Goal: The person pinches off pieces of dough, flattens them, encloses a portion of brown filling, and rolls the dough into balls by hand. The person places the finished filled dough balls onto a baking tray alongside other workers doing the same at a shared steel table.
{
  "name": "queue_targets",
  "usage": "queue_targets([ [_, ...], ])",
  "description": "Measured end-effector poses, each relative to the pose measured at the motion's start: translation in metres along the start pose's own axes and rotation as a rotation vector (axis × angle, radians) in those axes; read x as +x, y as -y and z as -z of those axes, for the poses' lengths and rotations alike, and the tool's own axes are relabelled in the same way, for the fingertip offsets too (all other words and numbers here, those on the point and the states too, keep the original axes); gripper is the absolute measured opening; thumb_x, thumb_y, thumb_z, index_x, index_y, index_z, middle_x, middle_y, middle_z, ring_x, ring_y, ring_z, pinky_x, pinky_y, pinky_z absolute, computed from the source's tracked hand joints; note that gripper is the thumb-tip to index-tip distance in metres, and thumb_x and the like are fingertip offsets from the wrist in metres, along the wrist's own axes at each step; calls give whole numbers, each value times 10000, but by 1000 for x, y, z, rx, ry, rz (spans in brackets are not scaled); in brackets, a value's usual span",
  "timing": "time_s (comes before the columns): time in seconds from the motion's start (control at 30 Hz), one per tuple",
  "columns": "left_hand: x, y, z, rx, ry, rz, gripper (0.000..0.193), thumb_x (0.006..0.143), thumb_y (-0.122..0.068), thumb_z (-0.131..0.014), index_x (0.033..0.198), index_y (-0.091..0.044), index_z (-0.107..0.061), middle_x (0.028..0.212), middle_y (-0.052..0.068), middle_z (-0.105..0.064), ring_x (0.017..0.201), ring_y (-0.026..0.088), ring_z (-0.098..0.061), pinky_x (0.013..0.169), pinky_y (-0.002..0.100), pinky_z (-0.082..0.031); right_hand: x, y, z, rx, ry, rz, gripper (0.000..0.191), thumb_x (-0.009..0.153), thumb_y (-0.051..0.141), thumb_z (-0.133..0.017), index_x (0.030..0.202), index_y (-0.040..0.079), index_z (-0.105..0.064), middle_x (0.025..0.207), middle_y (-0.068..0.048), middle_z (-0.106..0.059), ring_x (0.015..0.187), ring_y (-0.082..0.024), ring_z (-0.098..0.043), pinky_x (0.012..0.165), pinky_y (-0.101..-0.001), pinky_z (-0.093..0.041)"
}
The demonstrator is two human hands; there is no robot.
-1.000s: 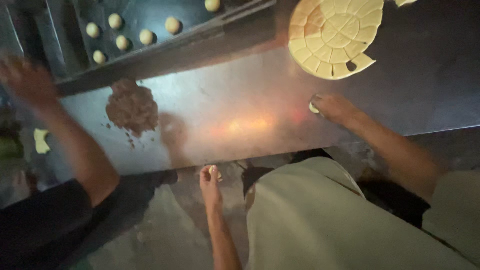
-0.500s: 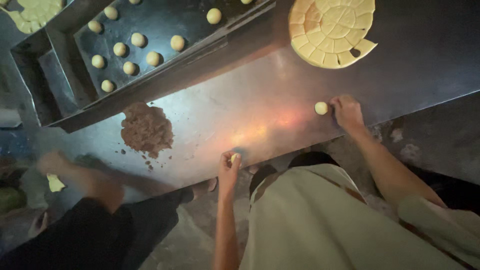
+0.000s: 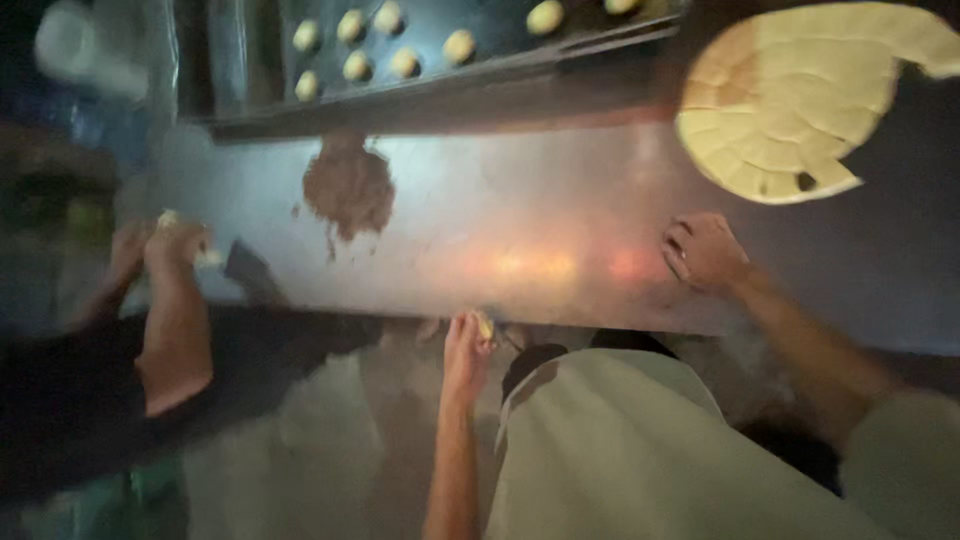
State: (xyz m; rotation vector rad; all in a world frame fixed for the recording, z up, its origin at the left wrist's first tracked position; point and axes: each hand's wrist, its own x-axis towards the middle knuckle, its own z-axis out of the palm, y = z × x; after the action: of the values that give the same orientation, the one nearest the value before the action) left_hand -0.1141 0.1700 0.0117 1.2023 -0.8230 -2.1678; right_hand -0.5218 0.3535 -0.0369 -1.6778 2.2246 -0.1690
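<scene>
From the head camera I look down on a shiny metal worktop (image 3: 560, 250), dim and motion-blurred. My right hand (image 3: 703, 252) rests on the worktop with its fingers curled under into a loose fist; half a second ago a small pale dough ball lay just beside that hand, and now I cannot see it, so it is probably covered by the curled fingers, though I cannot tell for sure. My left hand (image 3: 466, 345) is at the near edge of the worktop, close to my body, pinching a small pale dough piece (image 3: 485, 325) between thumb and fingertips; it was in much the same spot half a second ago, so the piece has stayed in my grip. Beyond my right hand, farther from me, lies a flat round sheet of yellow dough (image 3: 790, 100) scored into squares, with part of its edge already taken away. Beyond my left hand sits a brown heap of filling (image 3: 348, 190), and past it a dark tray (image 3: 470, 75) holding rows of small dough balls (image 3: 405, 62). Well off to my left, a co-worker's hands (image 3: 165, 250) in dark sleeves are now together around something pale at the worktop's end, having moved nearer since a second ago.
</scene>
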Motion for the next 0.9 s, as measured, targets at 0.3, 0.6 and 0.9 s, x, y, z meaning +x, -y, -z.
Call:
queue_targets([
  [0.3, -39, 25, -1, -269, 5, 56, 283, 1093, -370, -528, 1233, -137, -607, 882, 35, -696, 502, 75, -557, 392, 217, -462, 5, -25, -14, 9, -146, 324, 272, 942, 266, -642, 1054, 20, -671, 1045, -182, -619, 994, -380, -563, 941, -516, -427],
  [0.6, -9, -8, -31, -210, 49, 101, 352, 1097, -374, -472, 1280, -104, -604, 930, 58, -682, 614, 115, -595, 477, 238, -462, 7, 7, -6, 93, -286, 272, 245, 901, 214, -651, 1030, 10, -614, 1087, -227, -578, 1083, -416, -530, 978, -556, -398],
  [0.9, -2, -68, 15, -125, 157, 150, 318, 1082, -384, -473, 1206, -108, -570, 948, 51, -669, 653, 119, -621, 476, 239, -458, 23, 60, 3, -8, -268, 283, 281, 851, 202, -701, 1036, 10, -610, 1103, -229, -566, 1095, -438, -522, 952, -566, -414],
])
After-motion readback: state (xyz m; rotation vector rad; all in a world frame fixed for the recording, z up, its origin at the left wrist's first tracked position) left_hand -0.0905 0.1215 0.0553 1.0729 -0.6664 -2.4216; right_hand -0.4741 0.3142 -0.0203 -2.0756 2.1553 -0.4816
